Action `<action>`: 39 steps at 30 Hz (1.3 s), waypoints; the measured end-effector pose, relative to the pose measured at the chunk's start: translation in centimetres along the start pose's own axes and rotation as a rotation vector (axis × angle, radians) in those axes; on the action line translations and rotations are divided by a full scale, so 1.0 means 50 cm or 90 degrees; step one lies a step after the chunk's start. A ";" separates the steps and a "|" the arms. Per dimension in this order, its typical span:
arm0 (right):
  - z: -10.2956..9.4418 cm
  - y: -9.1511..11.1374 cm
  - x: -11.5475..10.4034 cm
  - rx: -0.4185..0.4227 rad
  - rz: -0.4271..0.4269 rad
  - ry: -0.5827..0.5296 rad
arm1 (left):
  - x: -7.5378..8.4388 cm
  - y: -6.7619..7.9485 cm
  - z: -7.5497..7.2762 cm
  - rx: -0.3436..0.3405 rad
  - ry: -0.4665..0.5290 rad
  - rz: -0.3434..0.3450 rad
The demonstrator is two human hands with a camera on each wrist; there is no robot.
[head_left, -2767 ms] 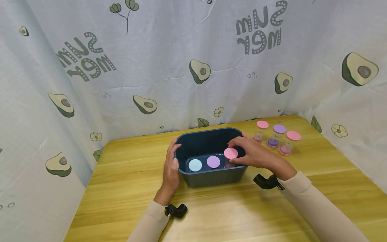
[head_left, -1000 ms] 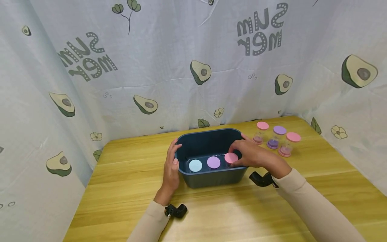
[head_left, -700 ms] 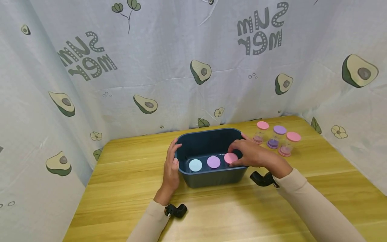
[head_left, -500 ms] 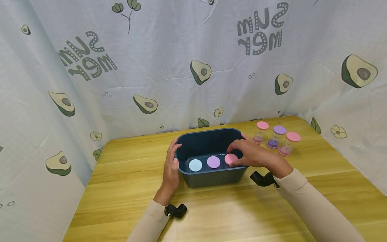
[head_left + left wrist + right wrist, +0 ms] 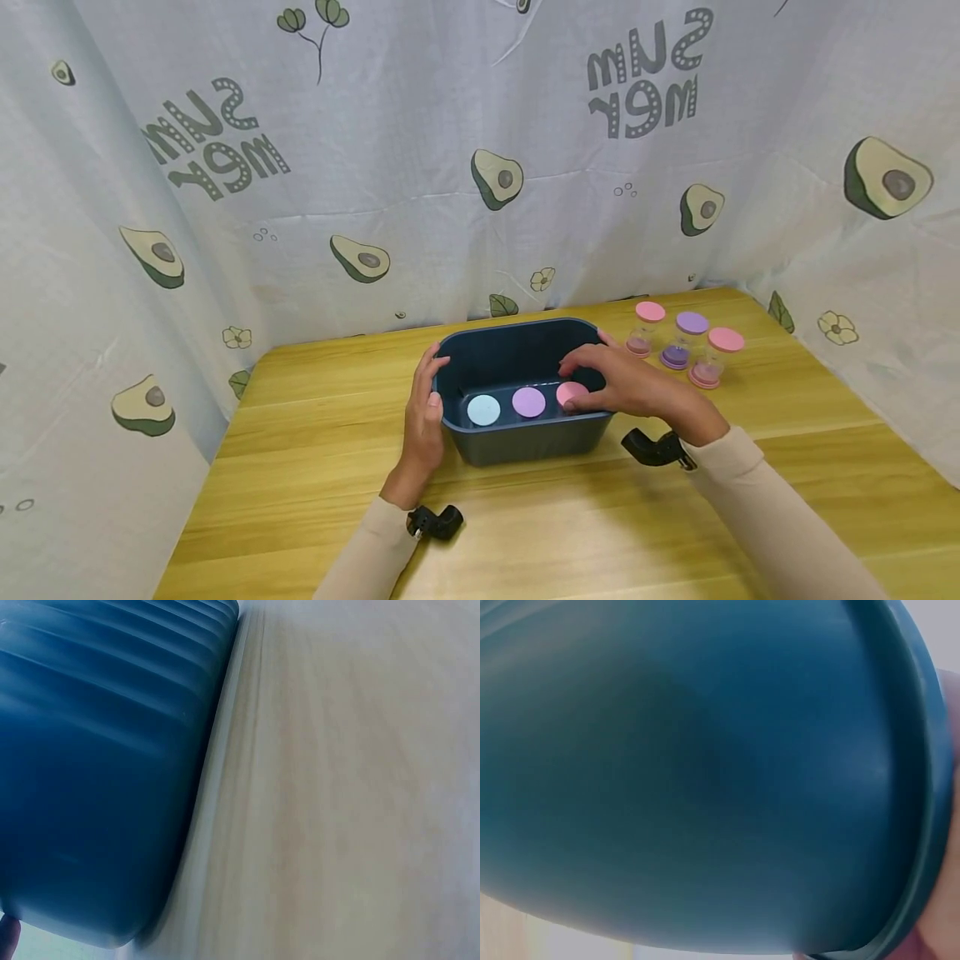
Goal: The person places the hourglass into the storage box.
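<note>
Hanging beyond both my hands is a pale curtain with avocados, flowers and grey letters on it. Under my hands is a yellow-brown wooden table. Between my hands sits a dark blue bin with a rounded rim. My left hand holds its left end, thumb on the near side, fingers on the far side. My right hand reaches over the right end, with its thumb and pointing finger loose and spread apart. To the right of that hand, three sand timers stand in a slanting row: the far pink timer, the purple timer and the near pink timer. Inside the bin I mostly see tops. The pink-topped timer is at my right thumb; I cannot tell if they touch. The purple-topped timer is in the middle, and the light blue-topped timer is nearest my left hand.
</note>
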State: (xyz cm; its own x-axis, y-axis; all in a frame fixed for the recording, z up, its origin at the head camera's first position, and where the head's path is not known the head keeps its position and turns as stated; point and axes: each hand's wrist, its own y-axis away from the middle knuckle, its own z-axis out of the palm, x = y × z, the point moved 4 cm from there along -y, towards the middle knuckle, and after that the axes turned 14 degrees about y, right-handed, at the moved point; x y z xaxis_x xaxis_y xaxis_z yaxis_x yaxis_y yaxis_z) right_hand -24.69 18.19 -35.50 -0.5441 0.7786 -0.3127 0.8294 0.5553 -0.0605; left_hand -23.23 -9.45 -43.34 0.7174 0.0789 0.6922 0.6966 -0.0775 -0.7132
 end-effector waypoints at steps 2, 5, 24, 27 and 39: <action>0.001 0.000 0.002 0.015 -0.008 -0.008 | 0.000 -0.001 -0.001 0.002 0.001 0.001; 0.001 0.002 0.004 0.035 -0.014 -0.022 | 0.001 -0.001 -0.001 0.003 0.006 0.002; 0.010 0.013 0.019 0.095 0.019 -0.103 | -0.007 -0.002 -0.003 0.001 -0.006 -0.014; 0.004 0.012 0.018 0.092 0.026 -0.105 | -0.004 -0.006 -0.003 0.003 -0.003 -0.008; 0.003 0.017 0.018 0.108 0.056 -0.120 | -0.005 -0.002 -0.003 0.004 0.008 -0.004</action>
State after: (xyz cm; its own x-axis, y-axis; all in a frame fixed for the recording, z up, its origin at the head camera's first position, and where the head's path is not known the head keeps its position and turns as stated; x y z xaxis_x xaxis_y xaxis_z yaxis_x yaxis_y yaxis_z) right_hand -24.46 19.31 -36.00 -0.4490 0.7450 -0.4933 0.8905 0.4188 -0.1780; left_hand -23.47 -9.61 -43.43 0.7128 0.0674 0.6982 0.7014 -0.0703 -0.7093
